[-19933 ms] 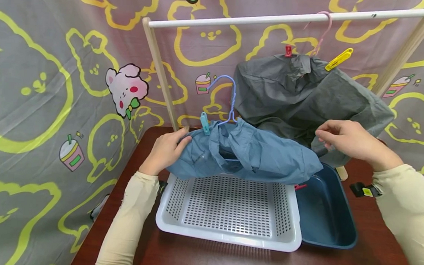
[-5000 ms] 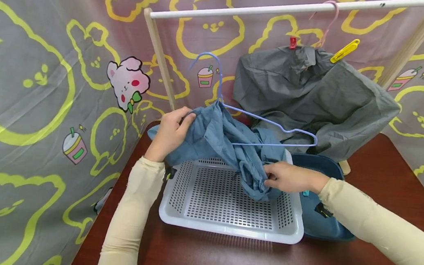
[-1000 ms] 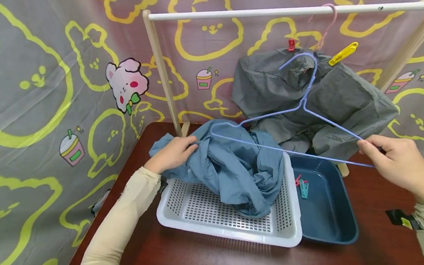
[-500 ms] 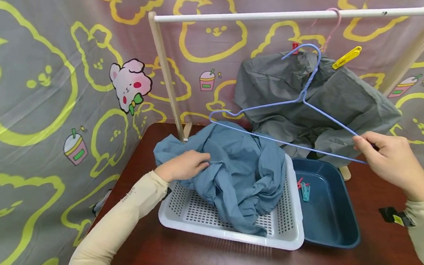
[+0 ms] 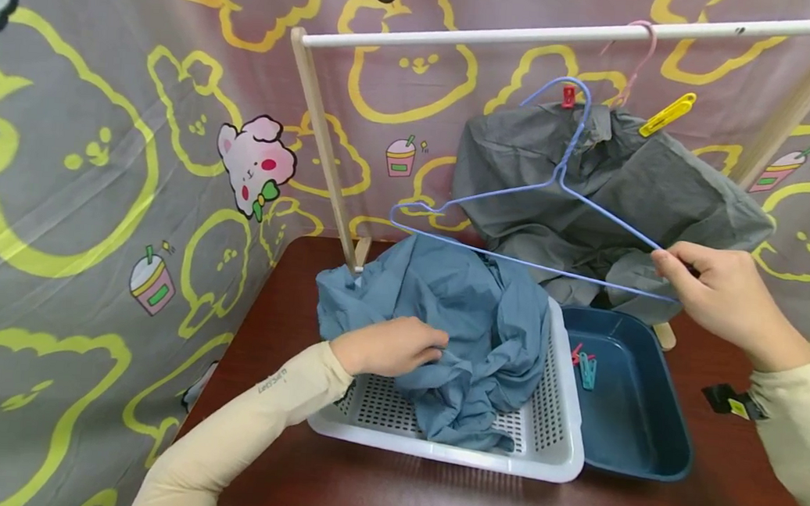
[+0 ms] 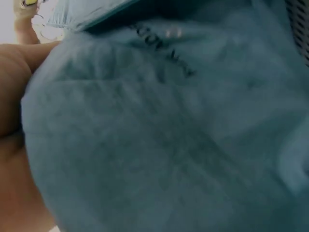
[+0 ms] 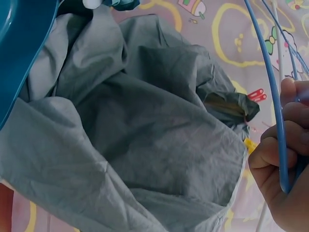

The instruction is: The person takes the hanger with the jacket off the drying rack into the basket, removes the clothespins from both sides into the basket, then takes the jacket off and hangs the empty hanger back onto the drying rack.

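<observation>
Blue shirt [image 5: 463, 328] lies bunched in the white perforated basket [image 5: 561, 444], with part of it spilling over the basket's far rim onto the dark wooden bench [image 5: 430, 498]. The left hand [image 5: 391, 346] rests on the cloth with its fingers curled into a fold of it; in the left wrist view the fabric fills nearly the whole picture against the palm.

The right hand [image 5: 719, 295] is raised to the right and pinches the right end of a blue wire hanger [image 5: 558, 177], which hangs free in the air above the basket, bare of any garment. The right wrist view shows the fingers [image 7: 275, 150] wrapped round the blue wire.

Behind the hanger, a grey shirt [image 5: 614, 189] hangs from the white rail [image 5: 533, 33] on a pink hanger [image 5: 637, 54], with a red clip [image 5: 568, 96] and a yellow clip [image 5: 666, 114] on it. Just right of the basket and touching it stands a dark blue tray [image 5: 639, 442] holding a few small clips [image 5: 583, 365].
</observation>
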`<state>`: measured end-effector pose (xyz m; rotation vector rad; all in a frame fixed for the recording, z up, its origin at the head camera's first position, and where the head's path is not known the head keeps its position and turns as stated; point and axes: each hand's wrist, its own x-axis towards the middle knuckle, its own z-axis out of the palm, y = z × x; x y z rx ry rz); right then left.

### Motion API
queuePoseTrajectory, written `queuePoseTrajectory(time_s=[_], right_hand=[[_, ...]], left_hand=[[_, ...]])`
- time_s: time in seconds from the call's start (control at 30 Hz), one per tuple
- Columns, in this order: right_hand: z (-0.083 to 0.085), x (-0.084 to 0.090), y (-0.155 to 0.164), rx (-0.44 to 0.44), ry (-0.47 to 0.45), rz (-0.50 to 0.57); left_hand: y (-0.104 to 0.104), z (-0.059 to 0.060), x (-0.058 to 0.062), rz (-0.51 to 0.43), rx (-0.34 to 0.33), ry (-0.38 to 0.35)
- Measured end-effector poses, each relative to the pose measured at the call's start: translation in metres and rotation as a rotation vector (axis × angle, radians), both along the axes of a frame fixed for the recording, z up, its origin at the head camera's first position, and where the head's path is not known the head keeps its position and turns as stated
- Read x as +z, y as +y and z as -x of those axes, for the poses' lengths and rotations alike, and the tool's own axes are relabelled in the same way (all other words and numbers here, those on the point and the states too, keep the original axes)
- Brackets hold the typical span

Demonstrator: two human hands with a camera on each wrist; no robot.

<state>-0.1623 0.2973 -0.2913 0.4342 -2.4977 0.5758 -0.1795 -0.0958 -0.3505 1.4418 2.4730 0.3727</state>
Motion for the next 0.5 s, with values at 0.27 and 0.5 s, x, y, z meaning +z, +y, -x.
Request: queuePoseTrajectory(time_s=[0.27,0.5], right_hand=[[0.008,-0.002,-0.005,-0.027,-0.029,0.000],[0.008,-0.002,-0.012,-0.034,-0.016,0.009]], left_hand=[[0.019,-0.013,-0.013,0.112,-0.093,-0.012],[-0.003,0.009,0.019,-0.016,0.095,0.103]])
